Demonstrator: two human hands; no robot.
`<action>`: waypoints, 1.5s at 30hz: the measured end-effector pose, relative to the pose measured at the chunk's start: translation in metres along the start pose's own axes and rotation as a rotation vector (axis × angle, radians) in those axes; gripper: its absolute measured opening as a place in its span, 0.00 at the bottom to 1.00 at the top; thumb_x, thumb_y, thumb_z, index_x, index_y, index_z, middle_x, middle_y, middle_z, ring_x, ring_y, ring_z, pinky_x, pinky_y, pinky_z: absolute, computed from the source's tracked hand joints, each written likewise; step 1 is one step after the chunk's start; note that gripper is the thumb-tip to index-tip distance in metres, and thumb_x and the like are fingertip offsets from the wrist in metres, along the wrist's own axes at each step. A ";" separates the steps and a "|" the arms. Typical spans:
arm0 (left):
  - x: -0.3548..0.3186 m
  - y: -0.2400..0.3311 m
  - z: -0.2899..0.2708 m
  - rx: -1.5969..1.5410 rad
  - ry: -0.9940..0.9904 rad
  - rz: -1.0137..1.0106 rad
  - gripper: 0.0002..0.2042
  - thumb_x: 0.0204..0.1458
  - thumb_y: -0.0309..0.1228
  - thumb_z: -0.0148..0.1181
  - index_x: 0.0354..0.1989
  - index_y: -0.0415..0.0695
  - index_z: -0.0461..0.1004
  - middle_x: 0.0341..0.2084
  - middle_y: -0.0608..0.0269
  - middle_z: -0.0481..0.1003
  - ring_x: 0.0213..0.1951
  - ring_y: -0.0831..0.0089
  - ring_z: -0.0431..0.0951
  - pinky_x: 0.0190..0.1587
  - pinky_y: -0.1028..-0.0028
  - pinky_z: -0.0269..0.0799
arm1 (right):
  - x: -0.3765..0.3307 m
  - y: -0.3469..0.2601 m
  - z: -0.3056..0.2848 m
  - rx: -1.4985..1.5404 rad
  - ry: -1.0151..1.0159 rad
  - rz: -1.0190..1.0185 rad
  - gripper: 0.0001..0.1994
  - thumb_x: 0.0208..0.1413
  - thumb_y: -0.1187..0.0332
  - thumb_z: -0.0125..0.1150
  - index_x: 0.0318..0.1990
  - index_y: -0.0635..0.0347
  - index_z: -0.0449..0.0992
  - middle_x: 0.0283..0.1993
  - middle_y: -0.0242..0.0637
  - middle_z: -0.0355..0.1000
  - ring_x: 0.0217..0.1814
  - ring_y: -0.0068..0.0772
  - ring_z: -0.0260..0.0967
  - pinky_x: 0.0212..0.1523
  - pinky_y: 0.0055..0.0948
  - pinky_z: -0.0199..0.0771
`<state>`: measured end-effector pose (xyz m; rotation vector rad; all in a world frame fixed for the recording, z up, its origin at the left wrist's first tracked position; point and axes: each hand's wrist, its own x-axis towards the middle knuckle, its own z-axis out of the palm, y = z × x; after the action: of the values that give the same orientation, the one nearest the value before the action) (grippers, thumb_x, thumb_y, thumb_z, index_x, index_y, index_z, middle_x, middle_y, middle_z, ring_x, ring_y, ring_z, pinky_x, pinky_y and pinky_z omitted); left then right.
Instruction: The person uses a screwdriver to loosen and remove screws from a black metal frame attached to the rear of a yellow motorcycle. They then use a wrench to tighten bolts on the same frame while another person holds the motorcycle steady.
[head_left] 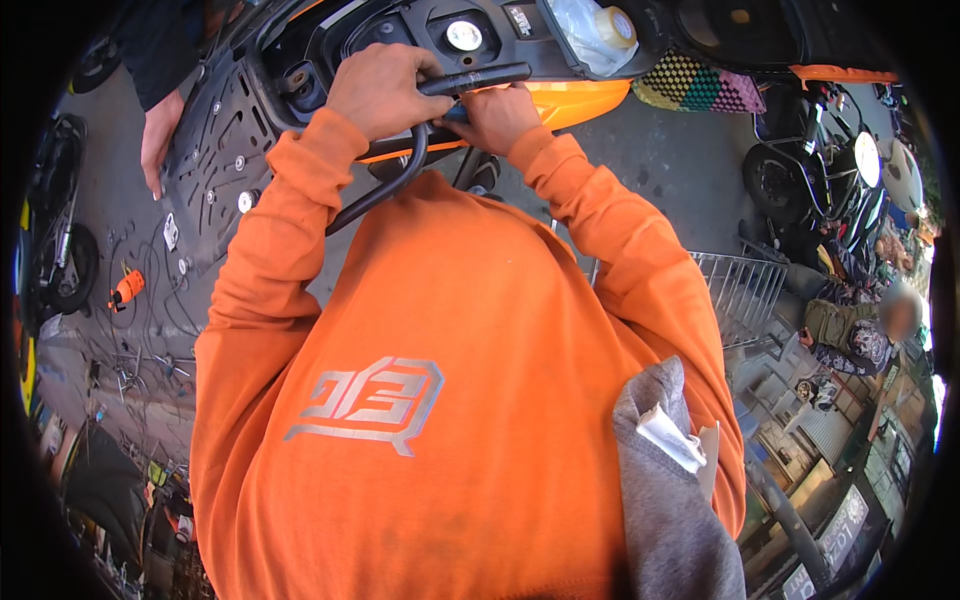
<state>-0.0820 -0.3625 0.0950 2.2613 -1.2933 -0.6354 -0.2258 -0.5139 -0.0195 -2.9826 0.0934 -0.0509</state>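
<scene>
Gripping, by appearance, the black rail (480, 78), the left hand (385, 92) has fingers and thumb about it; the right hand (497, 118) lies just beside, beneath the rail, fingers partly hidden, so its hold cannot be told. The rail stands along the near side of the orange-sided bike (580, 100). Judged by its tubular form, it should prove stiff, fairly light and perhaps slippery if oily; its bend and straight bar offer sound holds. Leftward are a slotted panel (215, 165) and another person's hand (160, 140); rightward, a parked motorcycle (800, 180).
</scene>
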 end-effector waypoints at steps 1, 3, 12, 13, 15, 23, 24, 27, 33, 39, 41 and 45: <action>0.000 0.000 0.000 0.007 0.006 -0.008 0.19 0.42 0.44 0.69 0.37 0.43 0.85 0.22 0.57 0.81 0.24 0.61 0.81 0.34 0.65 0.75 | -0.005 0.000 -0.002 0.020 -0.085 0.016 0.18 0.55 0.49 0.65 0.36 0.56 0.81 0.27 0.38 0.78 0.31 0.45 0.77 0.46 0.49 0.70; 0.000 0.000 -0.001 0.020 0.016 -0.014 0.19 0.41 0.44 0.69 0.38 0.43 0.85 0.25 0.56 0.82 0.27 0.61 0.82 0.36 0.65 0.75 | -0.016 0.003 -0.008 0.071 -0.092 0.058 0.18 0.57 0.48 0.64 0.37 0.56 0.80 0.24 0.39 0.77 0.28 0.44 0.76 0.44 0.46 0.70; 0.000 0.002 0.001 0.040 0.024 -0.054 0.19 0.40 0.43 0.70 0.38 0.44 0.85 0.29 0.54 0.83 0.33 0.56 0.83 0.39 0.65 0.77 | -0.081 0.035 -0.013 0.479 0.094 0.219 0.09 0.59 0.63 0.62 0.41 0.56 0.79 0.30 0.41 0.78 0.35 0.51 0.77 0.42 0.45 0.75; -0.001 0.003 0.001 0.048 0.022 -0.063 0.19 0.40 0.43 0.71 0.38 0.43 0.85 0.29 0.53 0.83 0.33 0.56 0.83 0.39 0.65 0.77 | -0.087 0.040 -0.012 0.550 0.093 0.240 0.09 0.58 0.66 0.63 0.43 0.57 0.80 0.33 0.42 0.79 0.36 0.52 0.77 0.42 0.45 0.75; -0.002 0.006 0.001 0.045 0.038 -0.074 0.19 0.39 0.42 0.72 0.37 0.43 0.85 0.28 0.54 0.82 0.32 0.57 0.83 0.39 0.66 0.77 | -0.095 0.047 -0.009 0.698 0.040 0.333 0.10 0.57 0.68 0.66 0.44 0.62 0.82 0.37 0.42 0.80 0.36 0.47 0.78 0.41 0.42 0.77; 0.000 0.013 0.002 0.010 0.014 -0.149 0.18 0.39 0.39 0.72 0.37 0.42 0.84 0.27 0.55 0.82 0.30 0.61 0.83 0.37 0.69 0.76 | -0.095 0.043 -0.018 1.534 -0.398 0.471 0.21 0.65 0.62 0.62 0.62 0.62 0.73 0.35 0.34 0.75 0.31 0.24 0.75 0.33 0.25 0.75; -0.001 0.013 0.002 0.006 0.023 -0.142 0.18 0.39 0.39 0.72 0.37 0.42 0.84 0.28 0.55 0.82 0.30 0.61 0.83 0.37 0.69 0.76 | -0.092 0.040 -0.021 1.588 -0.432 0.476 0.22 0.66 0.63 0.62 0.64 0.61 0.72 0.35 0.34 0.74 0.30 0.23 0.75 0.33 0.24 0.75; -0.002 0.012 0.002 -0.010 0.035 -0.153 0.18 0.38 0.39 0.72 0.37 0.41 0.84 0.28 0.55 0.82 0.31 0.61 0.82 0.37 0.69 0.75 | -0.084 0.033 -0.030 1.721 -0.397 0.515 0.22 0.66 0.66 0.59 0.66 0.60 0.69 0.40 0.35 0.74 0.27 0.23 0.73 0.31 0.24 0.75; 0.000 0.010 0.002 -0.013 0.023 -0.167 0.18 0.37 0.38 0.73 0.37 0.42 0.84 0.29 0.55 0.82 0.32 0.63 0.82 0.37 0.69 0.75 | -0.060 0.018 -0.034 1.665 -0.262 0.650 0.21 0.64 0.69 0.58 0.64 0.58 0.71 0.34 0.35 0.74 0.26 0.22 0.72 0.28 0.24 0.75; 0.002 0.013 0.000 -0.031 -0.017 -0.187 0.19 0.37 0.38 0.74 0.38 0.43 0.84 0.28 0.57 0.82 0.31 0.65 0.82 0.35 0.70 0.75 | -0.030 -0.017 -0.025 0.911 -0.032 0.548 0.15 0.60 0.65 0.60 0.51 0.62 0.74 0.34 0.53 0.75 0.34 0.53 0.77 0.40 0.47 0.78; 0.003 0.012 0.001 -0.070 -0.029 -0.201 0.19 0.37 0.38 0.74 0.38 0.43 0.84 0.28 0.58 0.82 0.30 0.65 0.82 0.35 0.70 0.75 | -0.025 -0.025 -0.021 0.701 -0.064 0.499 0.12 0.60 0.64 0.59 0.44 0.63 0.74 0.40 0.55 0.75 0.36 0.56 0.78 0.39 0.49 0.79; 0.003 0.007 0.002 -0.083 -0.034 -0.157 0.20 0.37 0.35 0.76 0.40 0.40 0.84 0.26 0.61 0.79 0.29 0.75 0.77 0.35 0.73 0.70 | -0.017 -0.032 -0.016 0.512 -0.105 0.445 0.11 0.60 0.65 0.57 0.44 0.63 0.75 0.41 0.54 0.76 0.33 0.53 0.79 0.33 0.48 0.80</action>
<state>-0.0861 -0.3689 0.0972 2.3086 -1.0912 -0.7716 -0.2416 -0.4835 0.0005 -2.3874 0.6239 0.1167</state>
